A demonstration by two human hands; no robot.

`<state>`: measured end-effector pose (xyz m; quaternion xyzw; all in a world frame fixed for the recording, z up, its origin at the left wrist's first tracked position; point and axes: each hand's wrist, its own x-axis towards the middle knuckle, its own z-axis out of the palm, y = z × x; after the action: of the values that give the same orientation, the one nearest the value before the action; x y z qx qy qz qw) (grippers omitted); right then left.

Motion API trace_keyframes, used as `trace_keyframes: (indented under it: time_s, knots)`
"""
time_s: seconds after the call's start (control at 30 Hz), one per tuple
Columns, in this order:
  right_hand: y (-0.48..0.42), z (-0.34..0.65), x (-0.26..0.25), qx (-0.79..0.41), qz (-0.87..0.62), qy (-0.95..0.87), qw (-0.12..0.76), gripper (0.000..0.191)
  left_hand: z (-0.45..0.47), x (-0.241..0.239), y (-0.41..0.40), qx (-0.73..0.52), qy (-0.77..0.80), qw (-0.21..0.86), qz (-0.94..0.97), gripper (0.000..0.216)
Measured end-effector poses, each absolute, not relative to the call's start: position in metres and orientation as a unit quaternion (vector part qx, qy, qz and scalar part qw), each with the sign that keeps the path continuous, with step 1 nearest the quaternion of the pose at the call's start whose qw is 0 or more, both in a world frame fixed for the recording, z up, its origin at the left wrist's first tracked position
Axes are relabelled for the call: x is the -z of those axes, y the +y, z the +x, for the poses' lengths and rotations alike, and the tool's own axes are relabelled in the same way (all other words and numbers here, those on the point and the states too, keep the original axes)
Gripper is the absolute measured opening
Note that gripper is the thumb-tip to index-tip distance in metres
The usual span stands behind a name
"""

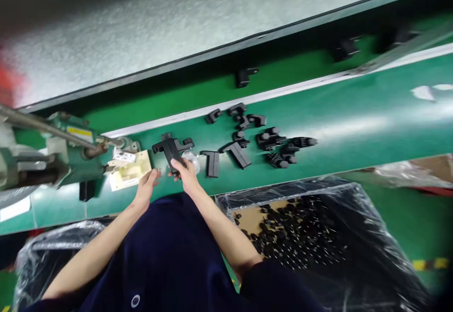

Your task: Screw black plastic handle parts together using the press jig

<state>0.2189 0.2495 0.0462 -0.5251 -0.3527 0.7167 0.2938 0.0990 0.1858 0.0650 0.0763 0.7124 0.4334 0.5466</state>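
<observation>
- Green metal press with steel rods (72, 149): immediately left of the cream rectangular fixture block (136, 168).
- Left hand (146, 187): at the fixture block's lower right corner, fingers bent; whether they pinch anything I cannot tell.
- Black plastic T-shaped bracket (170, 151): just right of the fixture block, tilted.
- Right hand (186, 172): clamped round that bracket's lower end.
- Two black T-shaped plastic pieces (212, 164): farther right of the fixture block.
- Black plastic-lined bin (368, 227) of small black parts (300, 236): well right of and below the fixture block.
</observation>
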Motion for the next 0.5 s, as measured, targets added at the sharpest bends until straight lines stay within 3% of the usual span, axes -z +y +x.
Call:
trace_keyframes:
  time_s: [0.3, 0.4, 0.5]
  knots:
    - [0.5, 0.263, -0.024, -0.565, -0.632, -0.4, 0.348, 0.033, 0.082, -0.04, 0.124, -0.369, 0.754, 0.543, 0.013, 0.025]
    - [0.519, 0.263, -0.01, -0.53, -0.65, -0.41, 0.357, 0.035, 0.078, -0.032, 0.105, -0.373, 0.763, 0.526, -0.048, 0.014]
    - [0.477, 0.274, 0.008, -0.499, -0.66, -0.438, 0.35, 0.029, 0.079, -0.029, 0.097, -0.371, 0.759, 0.529, -0.074, 0.008]
